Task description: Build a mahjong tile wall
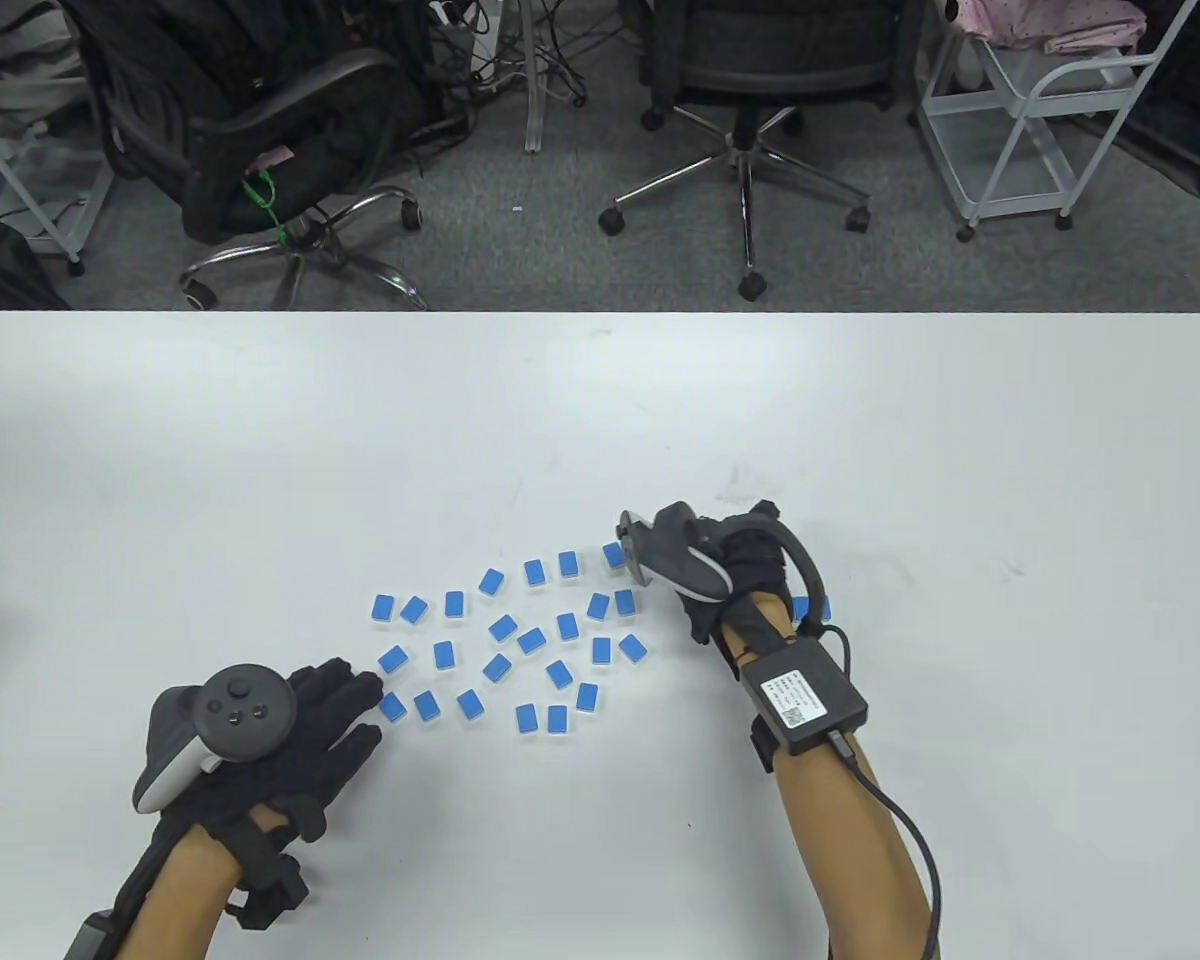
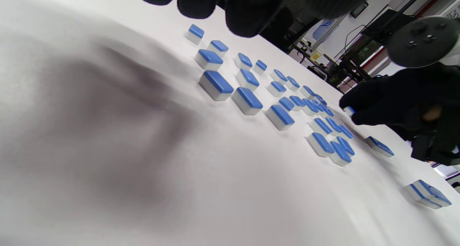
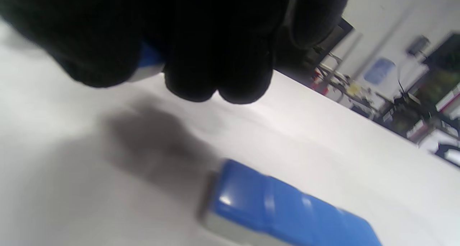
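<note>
Several blue-backed mahjong tiles (image 1: 503, 628) lie scattered face down in the middle of the white table (image 1: 600, 400). My right hand (image 1: 750, 570) hovers at the right edge of the scatter. Its fingers (image 3: 215, 70) pinch one tile (image 3: 147, 61) just above the table, also visible as the held tile (image 2: 348, 111) in the left wrist view. A short row of joined tiles (image 3: 287, 206) lies right of that hand, mostly hidden behind the wrist as the tile row (image 1: 815, 607). My left hand (image 1: 360, 700) rests open at the scatter's lower left, fingertips close to the nearest tile (image 1: 392, 707).
The table's far edge (image 1: 600, 313) runs across the view, with office chairs (image 1: 750, 60) and a white cart (image 1: 1040, 120) on the floor beyond. A cable and a black box (image 1: 803, 695) sit on my right forearm.
</note>
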Available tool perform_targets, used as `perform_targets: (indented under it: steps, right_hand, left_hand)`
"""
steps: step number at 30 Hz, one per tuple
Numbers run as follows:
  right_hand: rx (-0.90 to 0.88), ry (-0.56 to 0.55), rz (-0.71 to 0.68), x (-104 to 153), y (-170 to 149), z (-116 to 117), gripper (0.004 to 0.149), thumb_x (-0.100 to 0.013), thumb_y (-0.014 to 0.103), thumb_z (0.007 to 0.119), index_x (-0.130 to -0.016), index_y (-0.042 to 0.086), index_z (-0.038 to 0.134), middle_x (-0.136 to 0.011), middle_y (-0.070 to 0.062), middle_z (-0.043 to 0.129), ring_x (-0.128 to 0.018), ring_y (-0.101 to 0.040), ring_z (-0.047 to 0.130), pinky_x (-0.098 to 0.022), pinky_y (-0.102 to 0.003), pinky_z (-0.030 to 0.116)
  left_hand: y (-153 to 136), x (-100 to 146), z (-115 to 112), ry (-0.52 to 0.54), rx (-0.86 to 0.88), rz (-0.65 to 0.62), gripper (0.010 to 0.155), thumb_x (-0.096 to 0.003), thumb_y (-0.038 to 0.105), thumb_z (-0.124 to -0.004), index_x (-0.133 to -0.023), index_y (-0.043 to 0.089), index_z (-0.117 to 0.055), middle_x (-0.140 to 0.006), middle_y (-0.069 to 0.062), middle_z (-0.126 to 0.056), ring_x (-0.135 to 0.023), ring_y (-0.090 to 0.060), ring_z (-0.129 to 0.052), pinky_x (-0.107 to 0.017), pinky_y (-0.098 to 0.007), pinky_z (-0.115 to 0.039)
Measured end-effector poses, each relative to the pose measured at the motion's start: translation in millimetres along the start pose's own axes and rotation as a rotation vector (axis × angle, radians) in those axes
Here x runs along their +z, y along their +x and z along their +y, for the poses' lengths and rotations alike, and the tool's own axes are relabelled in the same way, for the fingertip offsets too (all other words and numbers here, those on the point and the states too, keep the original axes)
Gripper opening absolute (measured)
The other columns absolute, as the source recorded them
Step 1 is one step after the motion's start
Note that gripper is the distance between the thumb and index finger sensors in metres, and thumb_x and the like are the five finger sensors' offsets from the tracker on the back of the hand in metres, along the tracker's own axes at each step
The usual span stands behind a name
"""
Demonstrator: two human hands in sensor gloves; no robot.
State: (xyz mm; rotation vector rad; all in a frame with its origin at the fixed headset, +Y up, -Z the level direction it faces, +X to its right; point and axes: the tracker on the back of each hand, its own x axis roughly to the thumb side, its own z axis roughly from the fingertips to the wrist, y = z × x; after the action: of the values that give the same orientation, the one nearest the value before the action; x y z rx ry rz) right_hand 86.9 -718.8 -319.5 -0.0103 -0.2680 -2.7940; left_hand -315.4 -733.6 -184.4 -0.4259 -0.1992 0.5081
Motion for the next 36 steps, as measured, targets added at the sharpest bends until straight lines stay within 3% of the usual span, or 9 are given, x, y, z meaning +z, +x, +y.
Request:
perform_targets:
  steps: [4, 7, 10, 11, 12, 15, 21, 36]
  right_hand:
    - [-0.101, 0.033, 0.157, -9, -59, 6, 0.056, -0.033, 0.047, 0.085, -0.085, 0.033, 0.072, -0.080, 0.007, 0.092, -0.077, -0.022, 0.092, -0.076, -0.061, 0.059]
    - [-0.193, 0.130, 0.264, -10, -107, 33, 0.056, -0.034, 0.045, 0.085, -0.087, 0.033, 0.070, -0.082, 0.005, 0.091, -0.076, -0.023, 0.093, -0.070, -0.057, 0.068]
    - [-0.395, 0.274, 0.250, -5, -135, 70, 0.056, -0.034, 0.043, 0.087, -0.086, 0.033, 0.071, -0.081, 0.004, 0.092, -0.072, -0.025, 0.096, -0.063, -0.055, 0.075]
    - [-0.473, 0.287, 0.242, -2, -141, 77, 0.056, -0.035, 0.042, 0.089, -0.086, 0.034, 0.070, -0.078, 0.005, 0.088, -0.068, -0.024, 0.092, -0.059, -0.053, 0.078]
    - [-0.563, 0.188, 0.239, 3, -146, 82, 0.055, -0.033, 0.041, 0.091, -0.085, 0.033, 0.073, -0.076, 0.003, 0.090, -0.065, -0.024, 0.091, -0.057, -0.053, 0.079]
    - [-0.615, 0.212, 0.173, 6, -149, 84, 0.055, -0.032, 0.040, 0.093, -0.084, 0.033, 0.077, -0.075, 0.003, 0.093, -0.060, -0.024, 0.093, -0.053, -0.051, 0.083]
    - [-0.536, 0.161, 0.145, 4, -137, 84, 0.054, -0.031, 0.039, 0.095, -0.082, 0.034, 0.079, -0.069, 0.003, 0.094, -0.056, -0.023, 0.096, -0.052, -0.051, 0.084]
    - [-0.522, 0.165, 0.115, 6, -133, 86, 0.054, -0.031, 0.040, 0.094, -0.082, 0.040, 0.077, -0.070, 0.005, 0.092, -0.057, -0.022, 0.094, -0.053, -0.051, 0.082]
  left_hand:
    - [0, -1, 0, 0.001, -0.004, -0.004, 0.067, -0.0514, 0.058, -0.057, -0.112, 0.030, -0.049, -0.121, -0.007, -0.033, -0.112, -0.039, -0.029, -0.077, -0.066, -0.030]
    - [0, -1, -1, -0.004, -0.004, -0.001, 0.067, -0.0514, 0.058, -0.057, -0.112, 0.030, -0.050, -0.121, -0.007, -0.034, -0.112, -0.039, -0.029, -0.077, -0.066, -0.031]
    - [1, -1, -1, -0.007, -0.006, -0.001, 0.067, -0.0514, 0.058, -0.057, -0.112, 0.030, -0.050, -0.120, -0.007, -0.034, -0.112, -0.039, -0.029, -0.077, -0.066, -0.030]
    - [2, 0, -1, -0.006, -0.009, -0.003, 0.067, -0.0514, 0.058, -0.057, -0.112, 0.030, -0.050, -0.121, -0.007, -0.033, -0.112, -0.039, -0.029, -0.077, -0.066, -0.031]
    - [3, 0, -1, -0.002, -0.012, -0.006, 0.068, -0.0513, 0.058, -0.057, -0.112, 0.030, -0.049, -0.121, -0.007, -0.034, -0.112, -0.039, -0.029, -0.077, -0.066, -0.031]
    - [4, 0, -2, -0.008, -0.015, -0.009, 0.067, -0.0513, 0.058, -0.057, -0.112, 0.030, -0.050, -0.121, -0.007, -0.034, -0.112, -0.039, -0.030, -0.077, -0.067, -0.031]
    - [3, -2, -5, -0.023, -0.006, 0.001, 0.067, -0.0513, 0.058, -0.057, -0.112, 0.030, -0.050, -0.120, -0.007, -0.034, -0.111, -0.039, -0.030, -0.077, -0.066, -0.031]
    - [3, -2, -7, -0.032, -0.008, 0.000, 0.067, -0.0513, 0.058, -0.057, -0.112, 0.030, -0.050, -0.120, -0.007, -0.034, -0.111, -0.039, -0.030, -0.077, -0.066, -0.031]
